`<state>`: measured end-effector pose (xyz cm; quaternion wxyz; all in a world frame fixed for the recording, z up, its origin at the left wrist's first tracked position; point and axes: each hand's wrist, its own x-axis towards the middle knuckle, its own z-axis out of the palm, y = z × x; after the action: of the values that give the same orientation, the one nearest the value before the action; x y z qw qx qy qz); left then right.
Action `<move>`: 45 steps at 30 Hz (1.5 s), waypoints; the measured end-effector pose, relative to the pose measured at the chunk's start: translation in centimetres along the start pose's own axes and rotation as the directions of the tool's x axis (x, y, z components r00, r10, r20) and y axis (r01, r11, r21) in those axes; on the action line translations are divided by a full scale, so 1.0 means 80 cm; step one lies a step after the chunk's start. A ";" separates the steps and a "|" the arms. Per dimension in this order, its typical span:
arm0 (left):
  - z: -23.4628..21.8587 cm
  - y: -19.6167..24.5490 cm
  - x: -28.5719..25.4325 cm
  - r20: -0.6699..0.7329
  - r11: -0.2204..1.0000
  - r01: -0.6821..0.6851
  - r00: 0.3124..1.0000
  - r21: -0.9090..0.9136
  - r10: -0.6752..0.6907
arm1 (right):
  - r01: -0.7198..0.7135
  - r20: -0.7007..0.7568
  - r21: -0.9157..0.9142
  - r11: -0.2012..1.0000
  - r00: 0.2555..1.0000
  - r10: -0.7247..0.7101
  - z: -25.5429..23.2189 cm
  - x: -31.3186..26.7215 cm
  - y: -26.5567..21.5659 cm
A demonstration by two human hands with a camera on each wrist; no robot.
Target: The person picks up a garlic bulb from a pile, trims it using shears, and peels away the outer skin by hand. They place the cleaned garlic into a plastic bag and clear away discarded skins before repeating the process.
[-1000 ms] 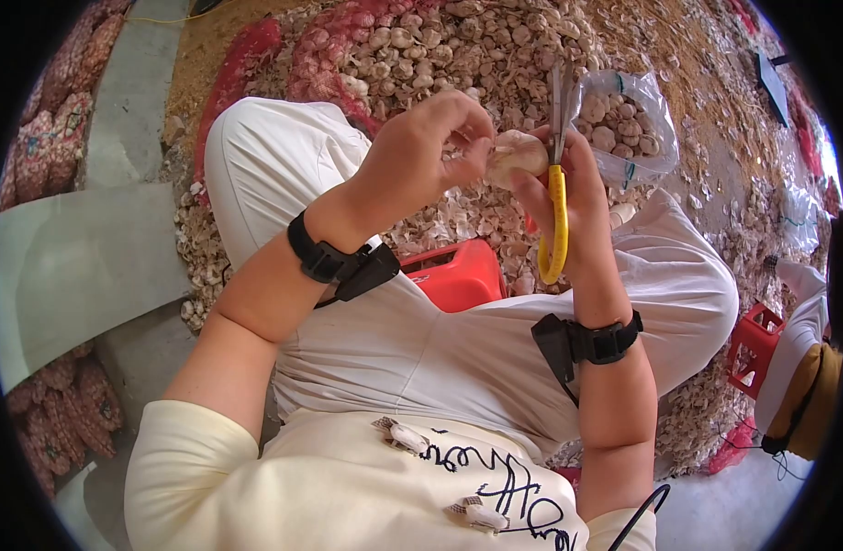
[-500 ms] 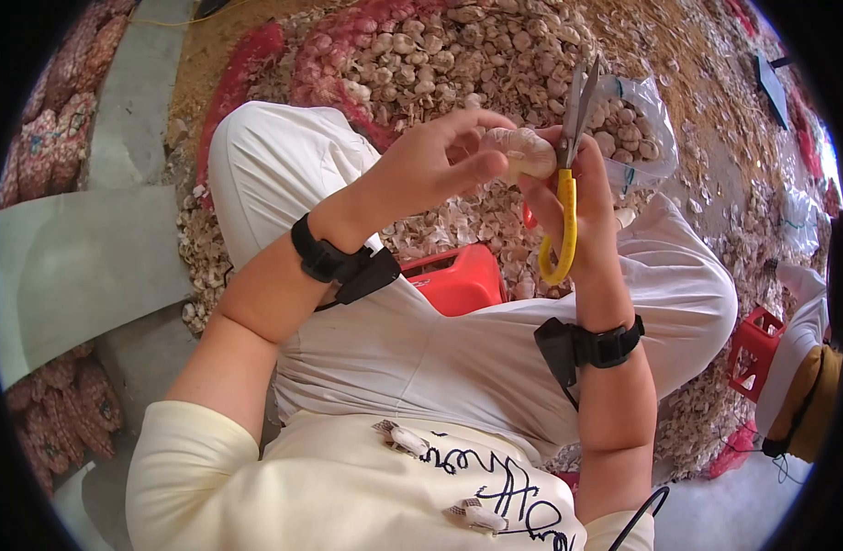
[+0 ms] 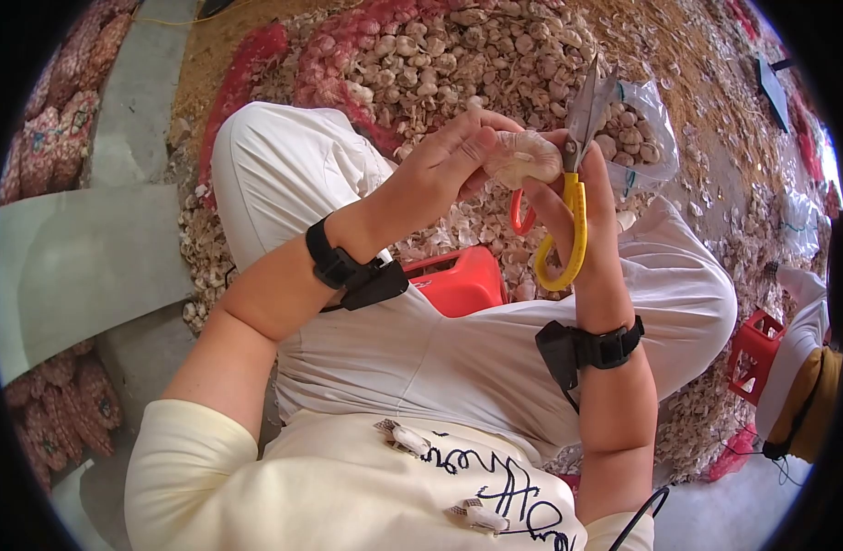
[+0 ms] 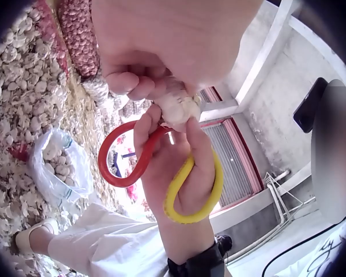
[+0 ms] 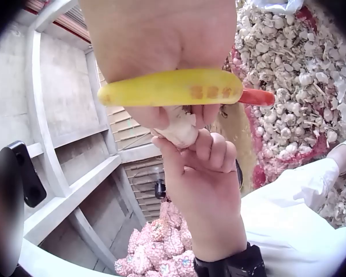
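A pale garlic bulb (image 3: 531, 158) is between the two hands in the head view. My left hand (image 3: 429, 174) pinches its left side with thumb and fingers. On the other side, my right hand (image 3: 594, 207) grips the bulb along with scissors (image 3: 577, 220), whose blades point up and away, slightly parted. Both the red and the yellow handle loop (image 4: 218, 184) show below the bulb (image 4: 177, 111) in the left wrist view. In the right wrist view the yellow handle (image 5: 167, 88) crosses the right palm, and the left fingertips touch the bulb (image 5: 181, 130).
Loose garlic (image 3: 440, 64) and peelings cover the ground ahead, beside red netting (image 3: 247, 73). A clear bag (image 3: 664, 138) of bulbs stands right of the scissors. A red plastic stool (image 3: 463, 280) is between the legs. Another person's sleeve (image 3: 798, 354) shows at far right.
My left hand has moved right and its fingers have come together on the bulb. The scissors have tilted rightward with blades more parted, and the red loop shows more.
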<state>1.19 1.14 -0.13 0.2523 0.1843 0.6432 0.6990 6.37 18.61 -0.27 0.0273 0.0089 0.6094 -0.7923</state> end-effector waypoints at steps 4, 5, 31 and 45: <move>0.001 0.002 0.002 0.000 0.999 0.049 0.999 -0.006 -0.049 | 0.045 0.012 -0.011 0.999 0.999 -0.044 0.001 0.001 0.008; 0.001 0.003 0.002 -0.006 0.996 0.080 0.997 -0.047 -0.080 | 0.041 0.000 -0.020 0.999 0.999 -0.041 0.002 0.000 0.008; -0.004 -0.006 0.000 0.123 0.921 0.135 0.988 -0.367 -0.096 | 0.037 0.017 -0.023 0.999 0.999 -0.036 -0.012 -0.001 -0.005; -0.017 0.026 0.004 0.231 0.470 -0.597 0.745 0.651 0.626 | 0.021 0.047 0.007 1.000 0.999 -0.021 -0.006 -0.002 -0.006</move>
<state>-0.12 0.11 1.78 -0.1142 0.4674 0.7501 0.4538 6.52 19.17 0.09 0.0333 -0.0160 0.6061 -0.7945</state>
